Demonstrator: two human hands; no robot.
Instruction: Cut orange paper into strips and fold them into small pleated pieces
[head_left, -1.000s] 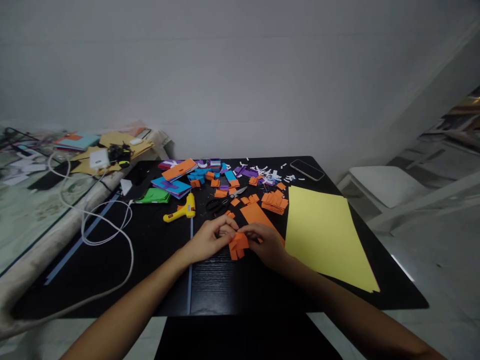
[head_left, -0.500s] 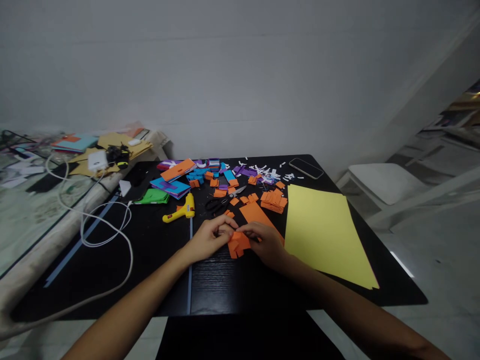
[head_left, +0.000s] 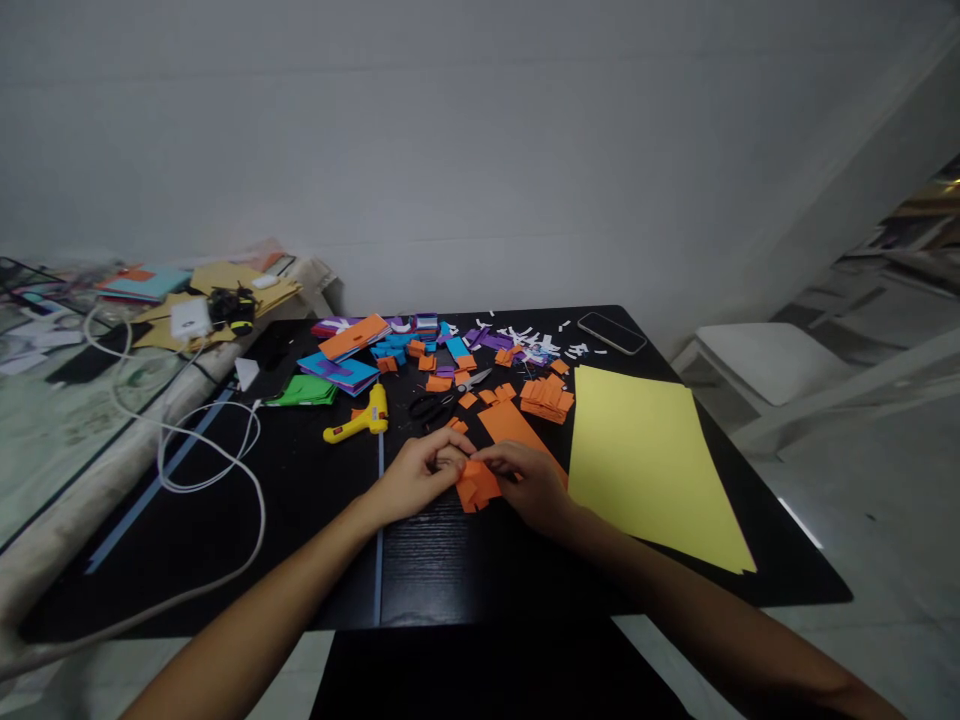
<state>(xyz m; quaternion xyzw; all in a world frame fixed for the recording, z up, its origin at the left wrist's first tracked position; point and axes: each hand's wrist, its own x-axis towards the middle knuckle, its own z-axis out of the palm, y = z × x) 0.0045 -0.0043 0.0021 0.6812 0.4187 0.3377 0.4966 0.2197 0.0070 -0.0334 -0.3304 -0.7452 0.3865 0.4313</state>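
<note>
Between my hands is a small piece of folded orange paper, low over the black table. My left hand is closed on its left edge with thumb and fingers. From the other side my right hand pinches its upper right part, fingertips close to those of the left. Just behind the right hand lies an orange paper strip. Black-handled scissors rest beyond the left hand, with small orange paper pieces beside them. A stack of folded orange pieces stands farther right.
Large yellow sheets cover the right side of the table. A yellow glue gun lies left of the scissors. White cable loops across the left. A phone and white paper scraps are at the back.
Both hands stay almost in place on the orange paper. The whole view has shifted very slightly; nothing on the table has visibly been moved.
</note>
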